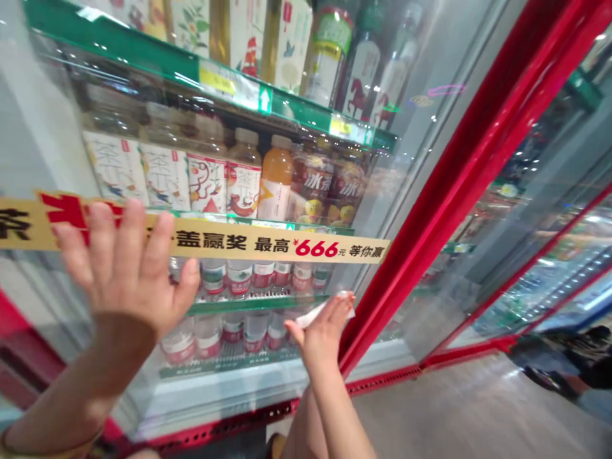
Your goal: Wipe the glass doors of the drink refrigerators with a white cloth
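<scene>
Drink bottles (243, 175) stood in tight rows on green-edged shelves (234, 86) behind a clear glass fridge door (368, 280) with a bright red metal frame (433, 191). The left hand (125, 271) was open wide with its fingers spread, and it lay flat on the glass, over one end of a long yellow paper strip (268, 243) with red and black writing on it. The right hand (321, 335) was lower down, just beside the red frame, with its fingers bent a little. It had hold of a thin white slip (326, 308), maybe paper or maybe cloth, and pressed it near the glass. It was hard to tell if the door was shut tight or open a little. The shelves looked full, and neither hand had a bottle. Nothing showed how much had been done to the glass, or how much was left.
</scene>
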A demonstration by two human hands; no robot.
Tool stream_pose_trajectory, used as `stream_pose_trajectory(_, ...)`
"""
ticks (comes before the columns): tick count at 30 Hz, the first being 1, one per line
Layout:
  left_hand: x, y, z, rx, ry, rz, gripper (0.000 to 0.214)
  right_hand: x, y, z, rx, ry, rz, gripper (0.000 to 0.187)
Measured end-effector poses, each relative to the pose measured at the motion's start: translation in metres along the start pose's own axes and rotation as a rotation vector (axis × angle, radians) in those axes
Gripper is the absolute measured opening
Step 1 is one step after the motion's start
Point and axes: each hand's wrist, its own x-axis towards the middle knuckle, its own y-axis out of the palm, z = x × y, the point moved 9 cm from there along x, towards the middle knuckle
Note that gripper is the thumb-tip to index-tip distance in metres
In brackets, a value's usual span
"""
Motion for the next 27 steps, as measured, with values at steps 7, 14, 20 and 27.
stream_pose_trajectory(7, -0.096, 0.027, -0.024, 0.171, 0.045, -0.065, 0.094, 0.033, 0.006, 0.05, 0.105, -0.075, 0.038, 0.113)
stream_pose_trajectory(14, -0.118, 0.037, -0.017, 0.145, 0.053, -0.083, 0.098, 0.036, -0.005, -0.022, 0.016, 0.101, 0.023, 0.092)
stream_pose_trajectory(20, -0.109, 0.031, -0.022, 0.147, 0.078, -0.119, 0.098, 0.055, 0.003, 0.061, 0.097, -0.224, 0.059, 0.102)
stream_pose_trajectory(27, -0.101, 0.025, -0.031, 0.149, 0.116, -0.205, 0.088, 0.067, -0.022, -0.039, -0.101, -0.07, 0.002, 0.093)
